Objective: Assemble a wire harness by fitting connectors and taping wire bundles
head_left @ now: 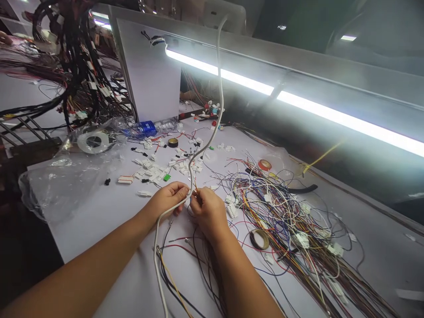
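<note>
Thin wire (195, 185): stood just left of the wire pile (281, 207), its brownish end poking up.
Right hand (209, 211): lay between wire pile and left hand, back upward, fingers curled; its grip was clenched on the thin wire.
Left hand (167, 201): lay farther left of the pile, thumb meeting bent fingers; whether its grip grasped anything could not be told.
White cable (221, 88): ran left of the pile, crossing before the left fingertips.
Tabletop (89, 221): pale, extending left of the pile under scattered connectors (150, 170).
Bottle (145, 129): lay on its side, beyond the pile and leftward.
Plastic bag (76, 176): was crumpled, far left of the pile.
Tube light (331, 115): glowed behind and above the pile.
</note>
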{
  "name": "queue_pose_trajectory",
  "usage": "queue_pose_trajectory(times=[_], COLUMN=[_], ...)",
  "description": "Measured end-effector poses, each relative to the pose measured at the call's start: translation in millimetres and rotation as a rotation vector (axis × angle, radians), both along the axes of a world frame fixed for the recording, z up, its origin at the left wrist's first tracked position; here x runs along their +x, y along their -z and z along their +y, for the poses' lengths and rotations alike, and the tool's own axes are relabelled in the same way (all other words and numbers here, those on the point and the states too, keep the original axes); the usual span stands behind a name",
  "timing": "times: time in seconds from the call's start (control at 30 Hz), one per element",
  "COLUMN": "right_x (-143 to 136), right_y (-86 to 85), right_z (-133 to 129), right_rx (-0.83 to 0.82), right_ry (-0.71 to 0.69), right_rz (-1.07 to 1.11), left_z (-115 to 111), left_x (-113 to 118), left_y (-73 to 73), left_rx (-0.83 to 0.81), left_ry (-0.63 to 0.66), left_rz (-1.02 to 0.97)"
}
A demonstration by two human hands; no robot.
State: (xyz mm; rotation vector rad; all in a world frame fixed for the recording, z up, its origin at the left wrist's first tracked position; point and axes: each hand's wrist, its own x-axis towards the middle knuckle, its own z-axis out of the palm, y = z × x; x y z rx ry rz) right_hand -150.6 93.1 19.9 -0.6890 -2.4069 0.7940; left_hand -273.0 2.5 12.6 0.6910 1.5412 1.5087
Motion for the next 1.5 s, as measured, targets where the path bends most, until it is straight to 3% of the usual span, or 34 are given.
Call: queue_pose_trajectory(times=[0.2,0.43,0.67,1.23,1.3,1.5], right_x=[0.7,-1.6,-2.8,-3.5,-3.2,1.6], right_y=[-1.3,5.0,6.8,8.0,7.7,0.8], right_z=[0.6,-1.4,-2.6,-4.7,-4.1,4.6], right_rx=[-0.240,-0.159,-0.247,-0.176,-0.267,-0.753], right_ry=[0.012,0.013,0.013,0.014,0.000,-0.042], right_rz=[0.128,0.084,0.090,0.054,0.084,0.384], left_z=[-0.6,0.3,-1.3,-0.5,-0.1,1.3], left_x=[3.7,3.6,1.5,2.1,2.0,3.7], left_y=[-7.4,-3.4,-3.7,-1.5,-1.5,-8.5], left_rx=[0.059,0.010,0.036,0.008,0.013,-0.016], left_ry=[-0.058,-0.003,-0.022,0.028,0.019,-0.133], left_rz=[-0.129,-0.067,-0.141,-0.059,-0.053,-0.071])
